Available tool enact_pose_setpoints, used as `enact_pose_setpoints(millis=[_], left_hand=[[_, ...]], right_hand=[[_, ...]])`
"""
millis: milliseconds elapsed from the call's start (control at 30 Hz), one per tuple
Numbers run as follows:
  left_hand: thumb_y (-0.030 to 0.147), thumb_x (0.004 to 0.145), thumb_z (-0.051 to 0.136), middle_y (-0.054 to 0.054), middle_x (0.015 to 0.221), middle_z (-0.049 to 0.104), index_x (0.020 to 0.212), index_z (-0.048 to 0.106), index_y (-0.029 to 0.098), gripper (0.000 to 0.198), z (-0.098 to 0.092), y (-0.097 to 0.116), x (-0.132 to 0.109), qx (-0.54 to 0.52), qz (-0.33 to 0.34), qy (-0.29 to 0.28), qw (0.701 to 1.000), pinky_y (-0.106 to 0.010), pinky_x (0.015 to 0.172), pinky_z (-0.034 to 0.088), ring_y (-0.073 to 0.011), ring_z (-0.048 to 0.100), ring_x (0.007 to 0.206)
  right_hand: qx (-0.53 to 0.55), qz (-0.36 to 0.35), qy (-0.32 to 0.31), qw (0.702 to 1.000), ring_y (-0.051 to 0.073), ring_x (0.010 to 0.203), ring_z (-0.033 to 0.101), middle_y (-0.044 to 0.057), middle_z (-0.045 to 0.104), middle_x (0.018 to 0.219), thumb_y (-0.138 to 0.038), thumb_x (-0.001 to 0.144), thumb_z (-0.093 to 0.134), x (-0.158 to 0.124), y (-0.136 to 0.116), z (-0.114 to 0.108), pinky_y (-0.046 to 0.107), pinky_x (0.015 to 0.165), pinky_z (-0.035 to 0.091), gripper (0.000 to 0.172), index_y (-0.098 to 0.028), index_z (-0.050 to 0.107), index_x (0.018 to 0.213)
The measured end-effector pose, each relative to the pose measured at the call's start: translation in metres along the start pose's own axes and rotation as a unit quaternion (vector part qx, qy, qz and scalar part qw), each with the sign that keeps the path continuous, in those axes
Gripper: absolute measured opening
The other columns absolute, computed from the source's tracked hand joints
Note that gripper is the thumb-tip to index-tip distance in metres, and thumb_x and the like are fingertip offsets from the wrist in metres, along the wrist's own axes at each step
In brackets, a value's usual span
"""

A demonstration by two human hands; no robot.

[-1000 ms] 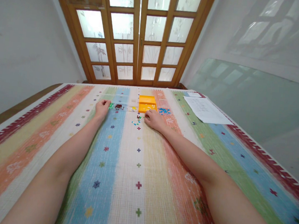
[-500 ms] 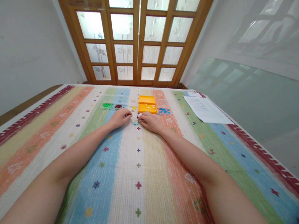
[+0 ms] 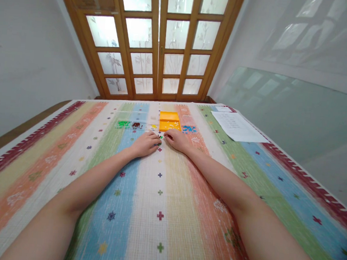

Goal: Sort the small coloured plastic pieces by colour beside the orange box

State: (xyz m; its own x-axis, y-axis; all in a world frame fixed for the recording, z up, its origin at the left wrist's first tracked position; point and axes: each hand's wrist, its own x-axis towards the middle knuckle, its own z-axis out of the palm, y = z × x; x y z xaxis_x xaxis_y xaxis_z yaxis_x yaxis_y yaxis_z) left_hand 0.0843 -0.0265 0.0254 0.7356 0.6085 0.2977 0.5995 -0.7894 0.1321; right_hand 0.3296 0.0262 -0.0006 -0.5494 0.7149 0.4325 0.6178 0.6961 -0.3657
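Between the forearms (image 3: 102,180), the table (image 3: 146,216) lies open; toward its far edge, the left hand (image 3: 145,144), right hand (image 3: 176,140) and yellow case (image 3: 169,116) bar the middle, a slim gap parting the hands.

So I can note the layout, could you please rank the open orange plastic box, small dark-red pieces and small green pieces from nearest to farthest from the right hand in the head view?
1. Open orange plastic box: just beyond the right hand.
2. Small dark-red pieces: left of the box.
3. Small green pieces: farthest left.
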Motion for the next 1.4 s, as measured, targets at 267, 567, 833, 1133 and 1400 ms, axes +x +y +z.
enact_pose_setpoints(millis=[267, 567, 833, 1133, 1400], left_hand=[[0.028, 0.102, 0.055, -0.01, 0.12, 0.07, 0.119, 0.073, 0.024, 0.026, -0.002, 0.007, 0.001, 0.033, 0.029, 0.002, 0.999, -0.046, 0.107, 0.044, -0.0281, 0.058, 0.118], [0.028, 0.102, 0.054, -0.009, 0.108, 0.071, 0.105, 0.073, 0.021, 0.021, 0.0, 0.015, 0.004, 0.06, 0.061, -0.001, 0.996, -0.042, 0.098, 0.048, -0.0255, 0.06, 0.108], [0.026, 0.099, 0.058, -0.008, 0.104, 0.072, 0.101, 0.073, 0.021, 0.016, 0.003, 0.008, 0.002, -0.002, 0.018, 0.045, 0.999, -0.042, 0.097, 0.048, -0.0254, 0.062, 0.105], [0.026, 0.091, 0.061, -0.002, 0.086, 0.073, 0.095, 0.072, 0.02, 0.013, 0.005, -0.04, -0.002, -0.238, -0.225, 0.228, 0.917, -0.032, 0.076, 0.05, -0.0178, 0.064, 0.077], [0.022, 0.078, 0.062, 0.0, 0.074, 0.065, 0.091, 0.067, 0.018, 0.014, -0.017, -0.11, -0.027, -0.361, -0.39, 0.436, 0.726, -0.024, 0.062, 0.046, -0.013, 0.057, 0.062]], right_hand=[[0.005, -0.01, 0.005, 1.0, 0.021, 0.097, 0.067, 0.009, 0.076, 0.106, -0.017, 0.099, 0.055, 0.0, 0.0, 0.0, 0.031, 0.086, 0.048, 0.021, -0.019, 0.075, 0.105], [-0.019, 0.009, 0.038, 0.999, 0.023, 0.099, 0.068, 0.009, 0.077, 0.108, -0.02, 0.1, 0.057, -0.001, 0.001, 0.001, 0.033, 0.088, 0.049, 0.02, -0.02, 0.075, 0.107], [-0.023, 0.015, 0.044, 0.999, 0.022, 0.097, 0.067, 0.009, 0.077, 0.107, -0.021, 0.101, 0.056, -0.001, -0.001, -0.002, 0.032, 0.087, 0.047, 0.019, -0.019, 0.074, 0.106], [-0.011, 0.023, 0.036, 0.999, 0.022, 0.097, 0.067, 0.009, 0.077, 0.107, -0.019, 0.1, 0.057, -0.002, -0.007, -0.007, 0.031, 0.085, 0.047, 0.018, -0.02, 0.074, 0.105], [-0.007, 0.011, 0.033, 0.999, 0.022, 0.096, 0.066, 0.009, 0.077, 0.106, -0.018, 0.099, 0.055, -0.002, -0.006, -0.006, 0.031, 0.084, 0.046, 0.019, -0.02, 0.074, 0.103]])
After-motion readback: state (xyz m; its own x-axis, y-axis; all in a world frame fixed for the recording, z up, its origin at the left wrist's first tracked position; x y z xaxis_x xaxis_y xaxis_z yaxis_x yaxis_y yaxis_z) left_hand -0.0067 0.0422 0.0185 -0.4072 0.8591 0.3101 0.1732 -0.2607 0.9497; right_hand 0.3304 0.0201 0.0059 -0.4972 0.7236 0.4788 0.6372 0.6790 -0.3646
